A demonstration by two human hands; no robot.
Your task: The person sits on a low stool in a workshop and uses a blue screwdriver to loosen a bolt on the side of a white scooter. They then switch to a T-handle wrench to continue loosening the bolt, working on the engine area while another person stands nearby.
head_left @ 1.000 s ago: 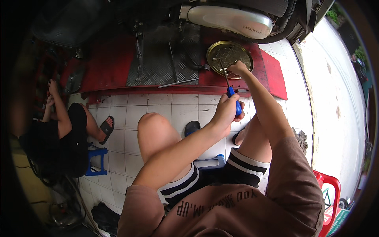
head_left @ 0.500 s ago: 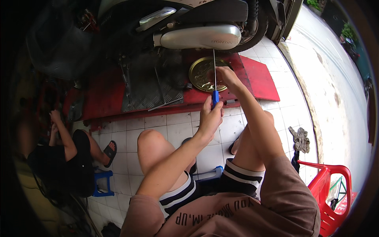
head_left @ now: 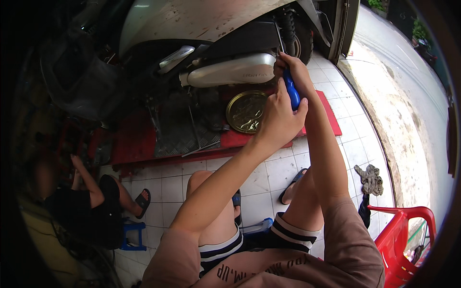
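A long screwdriver (head_left: 291, 90) with a blue handle points up and away toward the rear of a scooter. My left hand (head_left: 281, 117) is closed round its handle. At the top of the handle, my right hand (head_left: 297, 72) has its fingers closed about the base of the shaft. The thin shaft runs up beside the black spring shock absorber (head_left: 287, 29), and its tip lies against dark parts where I cannot make out the contact. Just left of my hands is the scooter's silver side cover (head_left: 233, 72).
Below the scooter, a round gold tray (head_left: 229, 113) rests on the red lift platform (head_left: 329, 113). A person in black (head_left: 72, 206) sits at the left by a blue stool (head_left: 134, 235). To the right are a red plastic chair (head_left: 384, 240) and a crumpled grey cloth (head_left: 370, 180).
Both hands and the screwdriver have moved up and right, from under the silver cover to beside the shock absorber. My right hand has closed in on the screwdriver. The view has shifted.
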